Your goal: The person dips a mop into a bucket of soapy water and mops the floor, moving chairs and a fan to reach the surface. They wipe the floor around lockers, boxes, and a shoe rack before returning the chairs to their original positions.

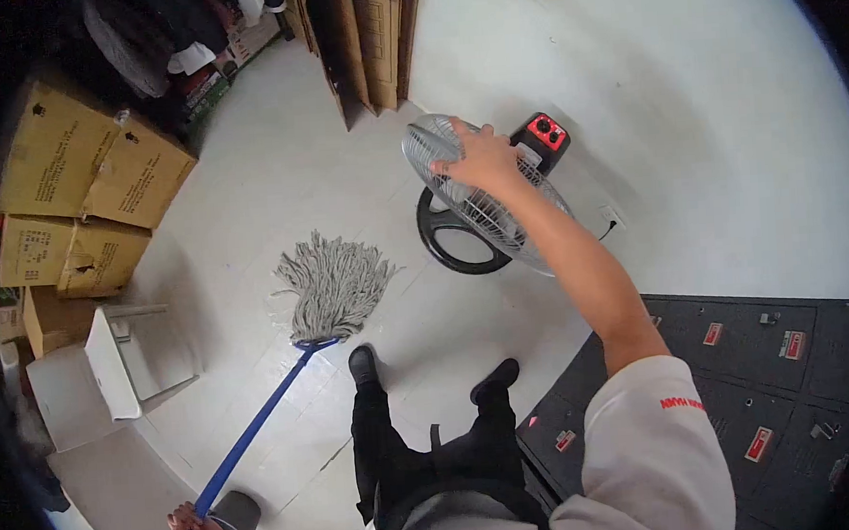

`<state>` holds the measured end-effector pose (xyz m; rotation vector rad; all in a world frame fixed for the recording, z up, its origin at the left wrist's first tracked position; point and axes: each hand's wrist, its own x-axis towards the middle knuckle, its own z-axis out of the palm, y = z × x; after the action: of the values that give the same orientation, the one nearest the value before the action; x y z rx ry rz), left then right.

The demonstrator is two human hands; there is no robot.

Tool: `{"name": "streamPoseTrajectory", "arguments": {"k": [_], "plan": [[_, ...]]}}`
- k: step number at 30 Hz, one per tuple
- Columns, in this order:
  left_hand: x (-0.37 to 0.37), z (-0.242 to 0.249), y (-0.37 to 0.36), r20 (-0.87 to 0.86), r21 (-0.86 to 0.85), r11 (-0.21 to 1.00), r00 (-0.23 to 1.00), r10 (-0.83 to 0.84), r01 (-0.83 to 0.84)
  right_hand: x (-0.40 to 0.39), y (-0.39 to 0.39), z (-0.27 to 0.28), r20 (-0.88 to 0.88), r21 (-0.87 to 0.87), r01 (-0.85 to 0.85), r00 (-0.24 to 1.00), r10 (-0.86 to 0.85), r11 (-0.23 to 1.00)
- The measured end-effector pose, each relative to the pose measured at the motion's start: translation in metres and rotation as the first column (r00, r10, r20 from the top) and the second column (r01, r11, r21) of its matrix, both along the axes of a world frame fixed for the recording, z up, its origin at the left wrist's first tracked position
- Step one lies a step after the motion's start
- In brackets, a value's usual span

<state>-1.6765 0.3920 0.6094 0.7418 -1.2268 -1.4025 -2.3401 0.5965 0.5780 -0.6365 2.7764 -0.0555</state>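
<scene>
My left hand point(196, 528) is closed round the blue handle of a mop point(258, 418), low at the left. The mop slants away from me, and its grey string head point(337, 284) lies spread on the floor in front of my shoes. With my arm stretched forward, my right hand point(481, 156) grips the wire cage of a floor fan point(494, 218), fingers over the upper part. The fan has a black ring base point(430, 238) and a black box with a red control panel point(546, 132). The cage is tilted. My hand hides part of the grille.
Cardboard boxes point(49, 155) are stacked at the left, above a white folding chair point(113, 363). A grey bucket point(236, 513) stands near my left hand. Dark lockers point(704, 385) are at the right. Flattened cardboard point(375, 47) leans at the back; a plug point(611, 223) sits in the wall.
</scene>
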Motion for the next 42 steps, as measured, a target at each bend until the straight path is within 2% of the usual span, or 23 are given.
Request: {"name": "streamPoseTrajectory", "arguments": {"k": [2,5,7,9,10,11,12,14,15,17,19,21,23,24,26,27,30,32,33,35,39,41,42], "plan": [[0.002,-0.002,0.0,-0.022,0.008,0.999,0.999,-0.04,0.04,-0.008,0.0,0.001,0.007,0.002,0.0,1.0,0.0,1.0],[0.003,-0.004,-0.003,-0.043,0.003,0.999,0.998,0.039,-0.039,-0.008,0.003,0.011,0.035,-0.04,0.011,0.999,-0.009,0.999],[0.001,-0.004,-0.005,-0.007,0.06,0.987,0.989,0.146,-0.146,-0.022,0.007,0.014,0.046,-0.081,0.021,0.999,-0.017,0.996],[0.02,-0.015,-0.017,-0.008,0.045,0.993,0.994,0.112,-0.112,-0.064,0.025,-0.002,0.181,-0.486,0.126,0.983,-0.041,0.865],[0.026,-0.018,-0.021,0.005,0.033,0.996,0.996,0.084,-0.084,-0.062,0.039,0.024,0.189,-0.51,0.178,0.978,-0.092,0.842],[0.025,-0.018,-0.022,-0.03,-0.001,1.0,0.999,-0.019,0.019,-0.059,0.054,0.05,0.203,-0.531,0.231,0.969,-0.143,0.815],[0.019,-0.014,-0.018,-0.026,-0.001,1.0,0.999,-0.025,0.025,-0.07,0.073,0.045,0.16,-0.568,0.24,0.971,-0.18,0.788],[-0.004,0.0,-0.003,-0.032,0.093,0.992,0.996,0.084,-0.081,-0.077,0.109,0.047,0.129,-0.651,0.245,0.968,-0.213,0.719],[-0.004,0.001,-0.002,-0.03,0.088,0.993,0.996,0.082,-0.079,-0.067,0.129,0.053,0.138,-0.694,0.246,0.968,-0.21,0.676],[-0.003,0.0,-0.004,0.021,0.078,0.995,0.998,0.064,-0.066,-0.056,0.168,0.038,0.036,-0.724,0.179,0.974,-0.222,0.667],[-0.003,-0.001,-0.005,0.013,0.054,0.997,0.998,0.054,-0.055,-0.034,0.198,0.02,0.02,-0.641,0.241,0.954,-0.298,0.729],[-0.001,-0.005,-0.006,0.005,0.032,0.998,0.999,0.045,-0.045,-0.006,0.226,-0.011,-0.058,-0.744,0.205,0.928,-0.368,0.636],[0.0,-0.008,-0.011,0.001,0.033,0.998,0.998,0.059,-0.059,0.027,0.246,-0.035,-0.031,-0.739,0.296,0.883,-0.469,0.605],[-0.002,-0.009,-0.011,0.0,0.027,0.998,0.998,0.055,-0.055,0.038,0.251,-0.043,-0.029,-0.743,0.298,0.881,-0.473,0.6],[-0.007,-0.01,-0.015,0.005,0.027,0.995,0.996,0.093,-0.093,0.051,0.259,-0.06,0.212,-0.738,0.451,0.862,-0.461,0.502],[-0.009,-0.01,-0.016,0.002,0.025,0.996,0.996,0.088,-0.088,0.046,0.263,-0.071,0.211,-0.74,0.451,0.86,-0.465,0.498],[-0.014,-0.006,-0.015,0.011,0.071,0.997,1.0,0.023,-0.024,0.013,0.266,-0.092,0.097,-0.734,0.335,0.913,-0.397,0.591],[-0.021,-0.004,-0.014,-0.007,0.06,0.996,0.998,0.064,-0.064,-0.013,0.254,-0.094,0.579,-0.69,0.679,0.726,-0.371,0.251],[-0.022,-0.004,-0.014,-0.007,0.058,0.996,0.998,0.061,-0.06,-0.028,0.252,-0.1,0.58,-0.69,0.68,0.724,-0.373,0.248],[-0.023,-0.004,-0.016,0.009,0.081,0.991,0.994,0.107,-0.108,-0.057,0.254,-0.14,0.77,-0.583,0.802,0.597,-0.223,0.133],[-0.029,0.006,-0.009,0.097,0.044,0.994,0.991,0.095,-0.1,-0.08,0.251,-0.191,0.759,-0.62,0.775,0.632,-0.159,0.119],[-0.019,0.004,-0.011,0.047,0.09,0.996,0.999,0.002,-0.006,-0.085,0.245,-0.205,0.817,-0.514,0.848,0.53,-0.227,0.128],[-0.016,0.001,-0.015,0.047,0.084,0.996,0.999,0.003,-0.007,-0.09,0.241,-0.211,0.819,-0.514,0.848,0.529,-0.222,0.126]]}}
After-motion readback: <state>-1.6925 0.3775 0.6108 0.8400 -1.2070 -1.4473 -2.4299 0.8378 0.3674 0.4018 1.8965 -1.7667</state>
